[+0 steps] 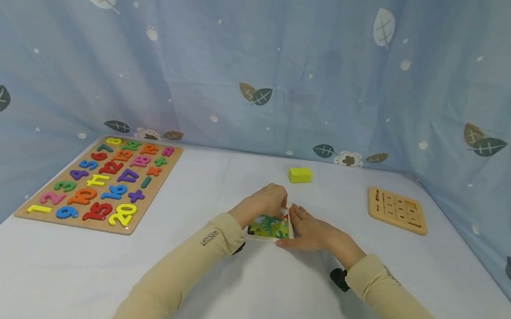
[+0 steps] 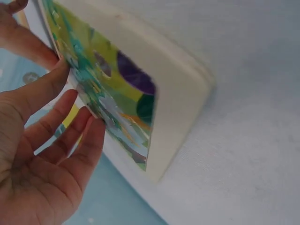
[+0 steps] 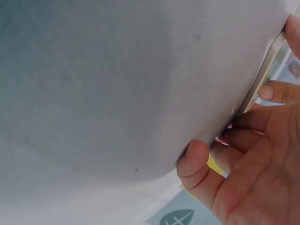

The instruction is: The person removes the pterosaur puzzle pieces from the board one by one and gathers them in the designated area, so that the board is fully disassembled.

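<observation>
A small dinosaur picture puzzle (image 1: 270, 228) with a pale frame lies flat on the white table between the hands. My left hand (image 1: 265, 200) reaches over it from the left with bent fingers. In the left wrist view, that hand's thumb and fingertips (image 2: 96, 129) close in at the far side of the picture; any loose piece between them is hidden. My right hand (image 1: 314, 232) rests along the puzzle's right edge, fingers extended and thumb near the front corner. In the right wrist view, the right hand (image 3: 258, 164) touches the board's thin side.
A wooden number board (image 1: 97, 181) with coloured numerals lies on the left. Behind the hands sits a yellow block (image 1: 299, 175). A wooden sliding number puzzle (image 1: 397, 210) is at the right. Blue patterned curtain (image 1: 298, 67) surrounds the table (image 1: 265, 302).
</observation>
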### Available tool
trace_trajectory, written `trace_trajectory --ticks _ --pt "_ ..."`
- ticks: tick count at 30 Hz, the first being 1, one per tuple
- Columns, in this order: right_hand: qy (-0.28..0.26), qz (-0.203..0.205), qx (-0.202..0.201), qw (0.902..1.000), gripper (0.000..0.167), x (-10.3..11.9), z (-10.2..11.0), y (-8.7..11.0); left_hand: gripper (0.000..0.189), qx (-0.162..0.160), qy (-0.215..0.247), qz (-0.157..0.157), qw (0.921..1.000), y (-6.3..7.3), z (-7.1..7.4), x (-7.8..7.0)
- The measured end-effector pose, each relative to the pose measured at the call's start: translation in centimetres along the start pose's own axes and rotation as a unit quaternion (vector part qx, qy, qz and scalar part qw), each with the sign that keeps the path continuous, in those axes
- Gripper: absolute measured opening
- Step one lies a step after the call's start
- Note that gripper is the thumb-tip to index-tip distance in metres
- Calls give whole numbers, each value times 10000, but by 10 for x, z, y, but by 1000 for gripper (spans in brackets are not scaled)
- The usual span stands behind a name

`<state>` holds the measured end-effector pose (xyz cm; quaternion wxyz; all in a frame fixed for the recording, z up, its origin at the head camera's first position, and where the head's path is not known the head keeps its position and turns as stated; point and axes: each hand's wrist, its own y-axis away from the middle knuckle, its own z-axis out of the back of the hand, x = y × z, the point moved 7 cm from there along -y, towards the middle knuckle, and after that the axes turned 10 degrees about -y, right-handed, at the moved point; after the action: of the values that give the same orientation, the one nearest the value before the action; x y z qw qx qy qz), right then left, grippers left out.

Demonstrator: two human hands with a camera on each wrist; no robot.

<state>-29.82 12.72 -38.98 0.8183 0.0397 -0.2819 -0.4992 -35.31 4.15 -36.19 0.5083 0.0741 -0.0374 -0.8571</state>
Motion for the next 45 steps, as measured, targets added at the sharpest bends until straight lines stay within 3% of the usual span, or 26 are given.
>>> trace_trajectory --ticks 7,21,30,45 --pt "-108 24 66 9999 100 1 -3 -2 27 126 50 79 9999 -1 -2 2" --pt "-195 -2 54 9998 101 0 0 -1 35 -207 229 -527 9981 3 -3 4" --pt "-274 -106 160 9994 101 0 -2 1 31 -182 318 -205 9991 2 0 9" --pt "-361 -263 181 9988 102 -1 -2 1 35 -116 -12 -256 9996 6 5 -4"
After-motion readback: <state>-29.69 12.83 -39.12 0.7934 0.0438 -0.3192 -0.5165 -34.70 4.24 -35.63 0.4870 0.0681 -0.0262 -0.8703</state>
